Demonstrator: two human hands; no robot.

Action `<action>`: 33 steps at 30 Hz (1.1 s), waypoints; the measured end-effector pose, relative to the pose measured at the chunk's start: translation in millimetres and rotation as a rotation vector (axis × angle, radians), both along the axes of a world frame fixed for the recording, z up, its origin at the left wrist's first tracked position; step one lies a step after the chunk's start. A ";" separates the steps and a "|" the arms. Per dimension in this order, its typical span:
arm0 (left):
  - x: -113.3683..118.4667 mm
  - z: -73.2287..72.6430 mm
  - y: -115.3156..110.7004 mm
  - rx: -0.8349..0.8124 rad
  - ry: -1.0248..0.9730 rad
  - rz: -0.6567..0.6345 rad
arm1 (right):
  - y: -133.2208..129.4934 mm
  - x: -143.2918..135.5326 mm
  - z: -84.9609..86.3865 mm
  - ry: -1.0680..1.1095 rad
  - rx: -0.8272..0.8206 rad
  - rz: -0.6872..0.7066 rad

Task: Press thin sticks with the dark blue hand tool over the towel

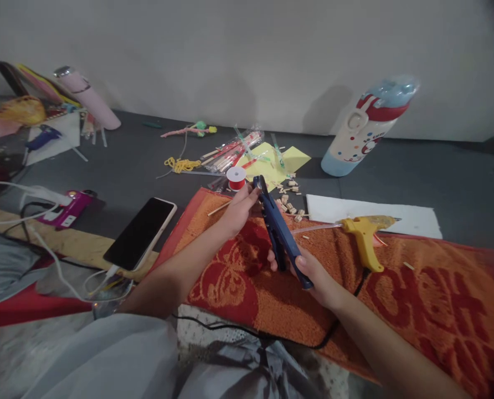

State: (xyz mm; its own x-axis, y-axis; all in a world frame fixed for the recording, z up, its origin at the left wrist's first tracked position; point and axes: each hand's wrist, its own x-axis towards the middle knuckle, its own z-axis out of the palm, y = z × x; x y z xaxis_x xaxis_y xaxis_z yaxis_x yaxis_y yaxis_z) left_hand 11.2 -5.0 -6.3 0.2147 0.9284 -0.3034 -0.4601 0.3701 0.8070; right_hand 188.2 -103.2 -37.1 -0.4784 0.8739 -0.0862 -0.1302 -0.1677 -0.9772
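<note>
My right hand [313, 271] is wrapped round the handles of a dark blue plier-like cutter [281, 227], whose jaws point up and away from me. At those jaws, my left hand [242, 208] has its fingers pinched together; what they hold, if anything, is too small to make out. Below both hands lies an orange and red towel [230, 288]. A thin wooden stick [219, 208] rests by the left wrist. Short cut wood pieces [287, 206] are scattered just beyond the cutter. A spool of red ribbon [236, 178] stands behind the left hand.
A yellow glue gun [365, 235] sits right of the hands, partly over a white board [375, 213]. Yellow paper [292, 159], wrapped sticks [234, 152] and yellow string [181, 164] lie behind. A phone [141, 233] is at left, a bottle [365, 130] at back right.
</note>
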 end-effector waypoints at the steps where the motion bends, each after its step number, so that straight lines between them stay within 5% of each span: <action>1: -0.5 -0.6 0.2 0.020 0.027 -0.008 | 0.0 -0.2 0.4 0.001 0.004 0.000; 11: -3.2 -5.5 4.2 0.210 0.230 0.014 | 2.1 2.0 -1.6 0.030 -0.027 -0.026; 15: -10.1 -5.0 3.1 0.446 0.524 0.104 | 3.6 2.6 0.3 0.004 -0.030 -0.071; 25: -20.6 -1.7 7.2 0.949 1.409 -0.052 | 7.0 1.8 8.0 -0.097 0.086 -0.043; 33: -21.9 -5.0 7.6 0.989 1.535 -0.052 | 7.4 1.8 11.6 -0.108 0.057 -0.015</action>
